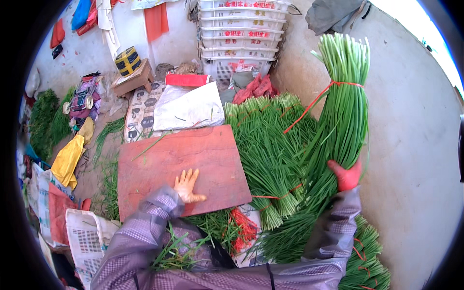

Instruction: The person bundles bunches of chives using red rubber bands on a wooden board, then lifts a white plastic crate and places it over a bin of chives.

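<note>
My right hand, in a red glove, grips a large bundle of green garlic chives and holds it upright at the right. A red tie circles the bundle near its pale cut ends, which point up, and one tie end hangs loose. My left hand, in a pale orange glove, lies on a reddish wooden board with its fingers spread. Beside the board, several tied chive bundles lie in a pile. Loose red ties sit near the board's lower right corner.
White plastic crates are stacked at the back. A white sack lies beyond the board. More tied bundles are at the lower right, along the wall. Left stand a small wooden stool and a white basket.
</note>
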`<action>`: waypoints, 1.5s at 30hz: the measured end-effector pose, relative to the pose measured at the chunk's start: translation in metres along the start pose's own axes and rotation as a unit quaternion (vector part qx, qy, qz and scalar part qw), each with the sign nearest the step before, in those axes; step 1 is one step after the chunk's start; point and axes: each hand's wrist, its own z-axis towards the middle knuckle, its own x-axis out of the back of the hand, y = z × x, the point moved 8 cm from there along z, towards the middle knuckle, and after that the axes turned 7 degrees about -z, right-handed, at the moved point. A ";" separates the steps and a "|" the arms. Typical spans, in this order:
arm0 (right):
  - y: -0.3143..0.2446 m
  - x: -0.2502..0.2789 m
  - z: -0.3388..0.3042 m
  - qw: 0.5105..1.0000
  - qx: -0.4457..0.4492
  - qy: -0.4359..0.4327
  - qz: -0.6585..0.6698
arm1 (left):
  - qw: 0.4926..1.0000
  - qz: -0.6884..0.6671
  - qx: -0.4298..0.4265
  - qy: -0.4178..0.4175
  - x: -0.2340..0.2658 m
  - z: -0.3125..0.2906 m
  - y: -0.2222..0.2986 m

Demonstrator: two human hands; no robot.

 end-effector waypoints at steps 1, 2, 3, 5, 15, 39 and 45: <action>0.011 0.006 0.026 0.999 -0.003 0.000 -0.053 | 0.999 0.029 0.020 -0.009 -0.010 0.002 -0.008; 0.036 0.010 0.053 0.995 -0.010 0.001 -0.103 | 0.999 0.044 0.027 -0.006 -0.013 0.001 -0.006; 0.063 0.014 0.080 0.987 -0.019 0.006 -0.158 | 0.998 0.058 0.029 -0.005 -0.015 0.002 0.005; 0.137 -0.001 0.136 0.960 -0.107 -0.069 -0.249 | 0.998 0.066 0.021 -0.009 -0.020 0.012 0.016; 0.320 -0.234 0.006 0.874 -0.068 -0.175 -0.449 | 0.998 0.037 0.042 -0.006 -0.011 0.005 0.008; 0.432 -0.186 -0.473 0.824 -0.394 -0.316 -0.258 | 0.826 -0.129 -0.533 0.129 0.174 -0.276 0.228; 0.418 -0.228 -0.429 0.823 -0.445 -0.332 -0.120 | 0.842 -0.166 -0.492 0.149 0.169 -0.315 0.222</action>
